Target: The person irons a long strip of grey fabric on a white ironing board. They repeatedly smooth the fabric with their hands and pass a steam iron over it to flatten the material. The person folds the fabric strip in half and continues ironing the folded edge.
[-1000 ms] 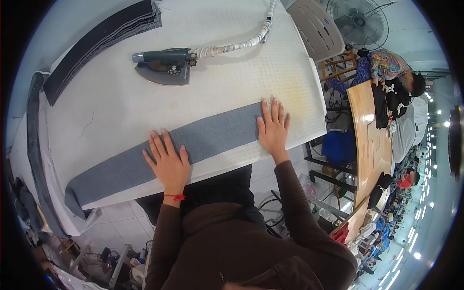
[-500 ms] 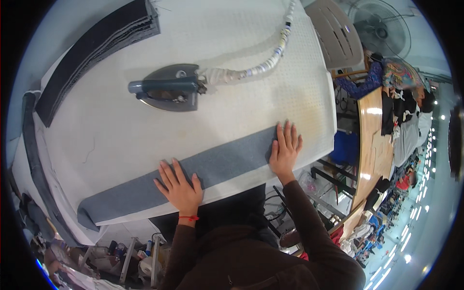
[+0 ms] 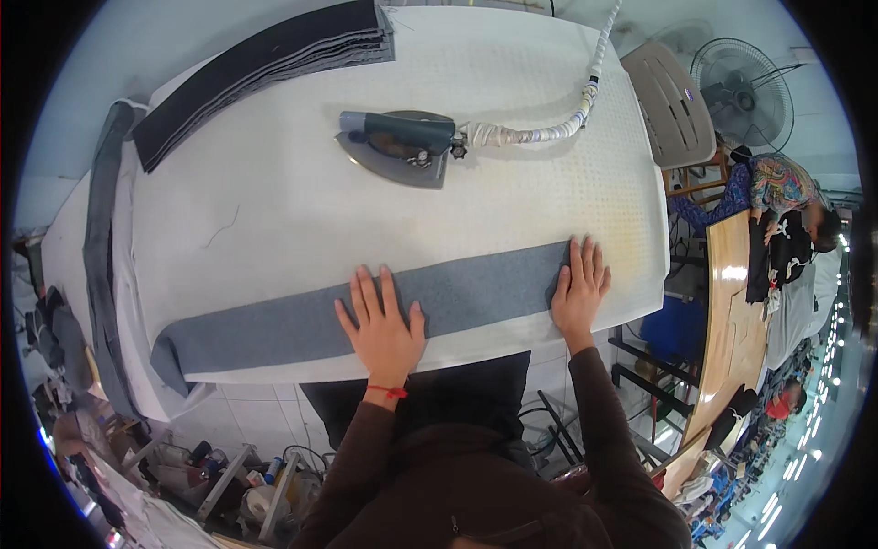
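A long grey fabric strip (image 3: 489, 286) lies flat along the near edge of the white padded ironing table (image 3: 302, 201). Its left end is folded over and hangs at the edge. My left hand (image 3: 386, 334) rests open near the strip's middle, palm down with fingers spread; a red string circles that wrist. At the strip's right end, my right hand (image 3: 580, 297) is also laid flat, fingers stretched away from me. A steam iron (image 3: 398, 146) sits farther back on the table, with a wrapped hose (image 3: 549, 134) leading from it to the upper right.
A stack of dark fabric strips (image 3: 265, 69) lies at the far left. Rolled dark cloth (image 3: 102, 247) runs along the left edge. A loose thread (image 3: 222, 229) lies on the cover. To the right are a plastic chair (image 3: 672, 110), a fan (image 3: 743, 96), a wooden table (image 3: 734, 320) and another person (image 3: 788, 197).
The whole view has turned and shifted, so the table and iron appear farther right. My left hand lies slightly farther right along the strip; my right hand stays at its right end.
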Available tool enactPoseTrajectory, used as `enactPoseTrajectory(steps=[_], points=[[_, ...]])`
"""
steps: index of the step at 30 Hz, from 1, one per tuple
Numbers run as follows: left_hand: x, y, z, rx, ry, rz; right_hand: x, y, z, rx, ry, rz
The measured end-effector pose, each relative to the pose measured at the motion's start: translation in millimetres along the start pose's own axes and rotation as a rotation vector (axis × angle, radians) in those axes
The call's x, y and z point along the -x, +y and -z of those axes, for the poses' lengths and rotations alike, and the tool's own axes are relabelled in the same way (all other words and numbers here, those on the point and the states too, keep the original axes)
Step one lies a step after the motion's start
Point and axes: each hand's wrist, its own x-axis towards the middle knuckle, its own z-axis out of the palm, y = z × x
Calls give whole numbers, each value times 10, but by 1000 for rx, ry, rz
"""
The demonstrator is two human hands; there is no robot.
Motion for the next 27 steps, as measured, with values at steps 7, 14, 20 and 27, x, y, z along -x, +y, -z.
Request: enactPoseTrajectory(steps=[7, 14, 20, 27], points=[[45, -33, 20, 86, 95, -8, 62, 57, -90, 3, 85, 47], [117, -87, -57, 106, 143, 0, 93, 101, -171, 33, 92, 40], [98, -94, -42, 92, 144, -2, 48, 70, -154, 29, 90, 38], [157, -251, -20, 549, 325, 13, -10, 259, -269, -31, 126, 105]])
